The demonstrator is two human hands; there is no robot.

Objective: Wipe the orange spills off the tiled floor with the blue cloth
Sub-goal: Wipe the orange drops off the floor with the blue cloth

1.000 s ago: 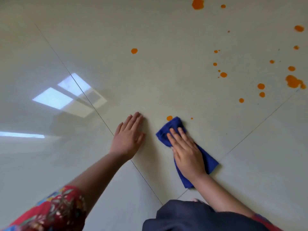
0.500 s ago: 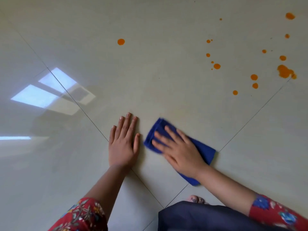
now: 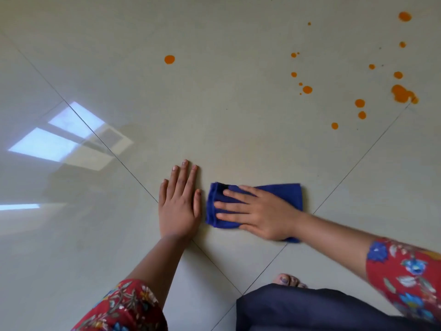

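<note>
A folded blue cloth (image 3: 281,191) lies flat on the pale glossy tiled floor (image 3: 214,103). My right hand (image 3: 260,212) presses down on it, fingers spread and pointing left. My left hand (image 3: 179,204) lies flat on the floor just left of the cloth, palm down, holding nothing. Orange spills dot the floor farther away: a single drop (image 3: 169,59) up the middle, a scatter of small drops (image 3: 307,89) to the right, and a larger blotch (image 3: 402,93) at the far right. No orange shows right beside the cloth.
Dark grout lines (image 3: 114,154) cross the floor diagonally and meet near my knee. A window reflection (image 3: 59,137) shines on the left tiles. My bare toes (image 3: 287,280) and a dark garment (image 3: 322,311) fill the bottom edge.
My right hand has swept the cloth leftward and back toward me, turning it sideways. The orange drop that lay by the cloth's tip is gone. My left hand stayed planted.
</note>
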